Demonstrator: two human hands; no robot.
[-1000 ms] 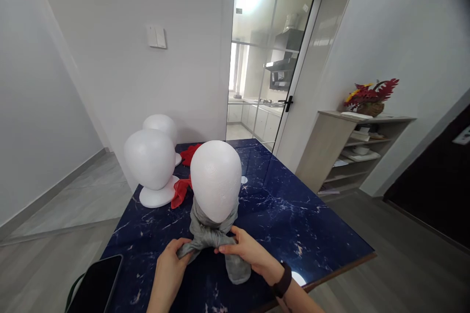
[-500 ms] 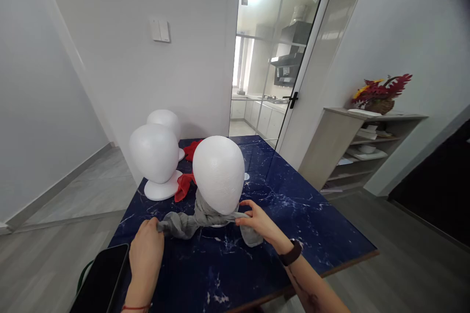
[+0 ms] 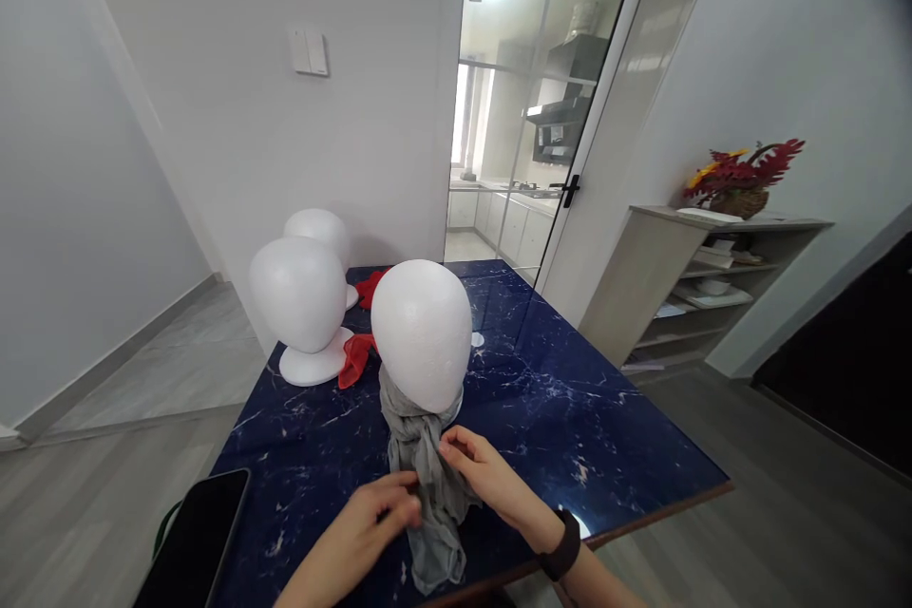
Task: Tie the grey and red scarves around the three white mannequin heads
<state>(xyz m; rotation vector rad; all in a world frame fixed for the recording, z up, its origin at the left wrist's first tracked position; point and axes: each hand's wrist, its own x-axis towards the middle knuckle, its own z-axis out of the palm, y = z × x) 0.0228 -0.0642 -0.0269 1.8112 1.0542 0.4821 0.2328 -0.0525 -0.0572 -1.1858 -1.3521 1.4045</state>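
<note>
I'm holding my left hand (image 3: pixel 374 513) low beside the grey scarf (image 3: pixel 433 518), index and thumb spreading apart. My right hand (image 3: pixel 488 477) is slanting in opposite, fingers bending at the scarf's edge; whether they're pinching, I can't tell. The scarf is wrapping the front white head's (image 3: pixel 422 332) neck, trailing down over the counter (image 3: pixel 562 427).

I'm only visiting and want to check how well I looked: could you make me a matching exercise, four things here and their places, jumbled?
Things:
1. scarf
2. phone
3. wristband
4. flowers

Places:
A. on top of the shelf unit
B. worn on the arm, just behind the right hand
C. around the neck of the nearest white foam head
D. by the left edge of the blue table

Right pairs: 1-C, 2-D, 3-B, 4-A
</note>
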